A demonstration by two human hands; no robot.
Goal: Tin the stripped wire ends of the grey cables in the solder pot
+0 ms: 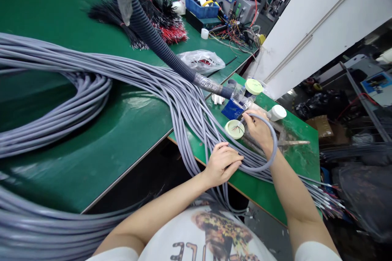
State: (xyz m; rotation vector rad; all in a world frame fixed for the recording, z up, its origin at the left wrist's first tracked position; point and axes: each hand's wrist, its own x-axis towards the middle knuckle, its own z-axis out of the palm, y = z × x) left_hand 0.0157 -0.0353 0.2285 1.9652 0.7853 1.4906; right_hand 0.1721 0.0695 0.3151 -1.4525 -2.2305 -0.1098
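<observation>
A thick bundle of grey sheathed cables [180, 98] runs across the green workbench [92, 20] and passes under my hands. My right hand [259, 130] is shut on one grey cable [275, 147], which bends in a loop down toward my left hand [222, 164]. That left hand curls over the bundle and the loop. Just left of my right fingers lies a round cream cap [234, 129] with thin red wires on its face. A white cap [278, 112] stands beyond my right hand, and a green-topped cap [253, 87] stands further back.
A black corrugated conduit [153, 28] arches over the cables. Black and red wire bunches [173, 32], a plastic bag [202, 61], a blue crate [202, 6] and tangled wires [232, 34] lie behind. A white panel [315, 28] stands at the right.
</observation>
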